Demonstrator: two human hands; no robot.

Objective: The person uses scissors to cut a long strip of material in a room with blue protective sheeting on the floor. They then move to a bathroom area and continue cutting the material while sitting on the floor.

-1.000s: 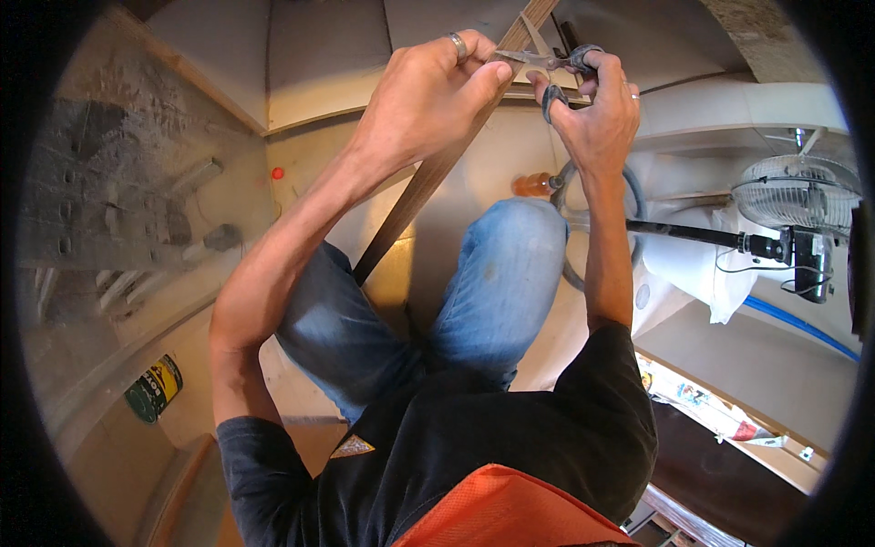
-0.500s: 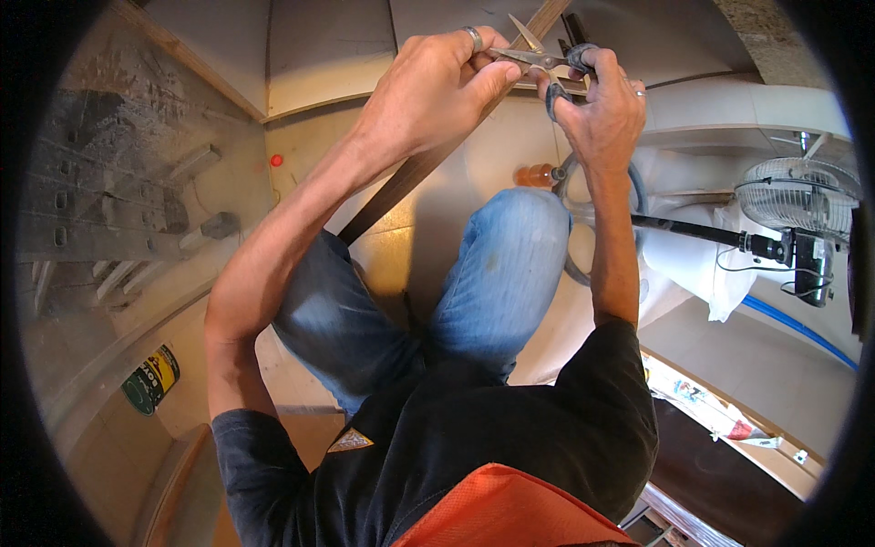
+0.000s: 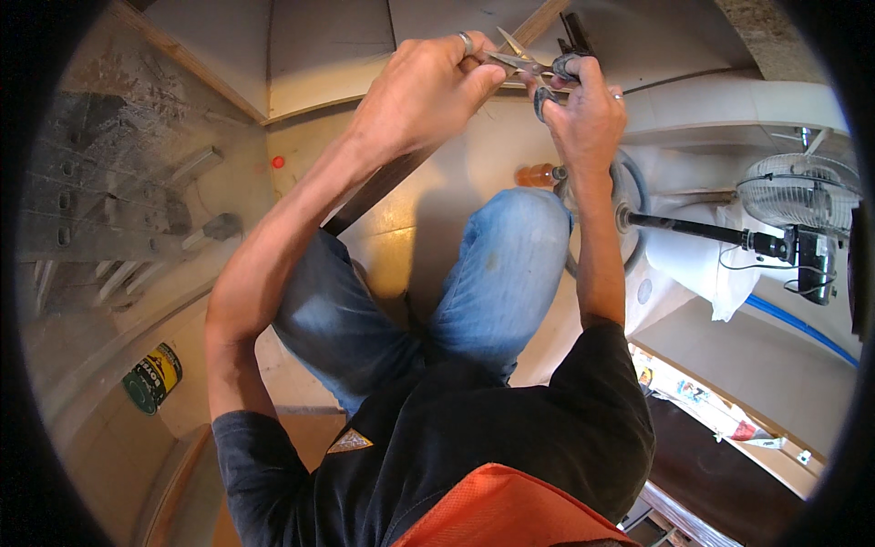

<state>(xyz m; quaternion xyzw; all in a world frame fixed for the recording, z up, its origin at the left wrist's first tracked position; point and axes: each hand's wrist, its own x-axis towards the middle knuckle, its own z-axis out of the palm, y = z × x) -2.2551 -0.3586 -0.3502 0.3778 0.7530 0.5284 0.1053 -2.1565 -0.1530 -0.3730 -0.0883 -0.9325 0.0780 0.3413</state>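
My right hand [image 3: 586, 114] grips a pair of scissors [image 3: 521, 62] at the far middle, with fingers through its dark, wrapped-looking handles. The blades stand apart and point left toward my left hand. My left hand [image 3: 428, 87], with a ring on one finger, is closed in a pinch right beside the blade tips. What its fingertips hold is hidden behind the hand and too small to make out. A long wooden strip [image 3: 378, 190] runs slantwise beneath my left hand and forearm, its lower end close to my knee.
An orange-brown bottle [image 3: 536, 175] lies beyond my right knee. At right is a pedestal fan [image 3: 797, 193] with a black pole and round base. A paint can [image 3: 152, 378] stands at lower left, and a red cap [image 3: 278, 162] lies on the floor. Grey blocks [image 3: 196, 164] line the left side.
My right hand and the scissors have shifted slightly left, toward my left hand. My left hand has moved a little left, and the lower part of the wooden strip has shifted left too.
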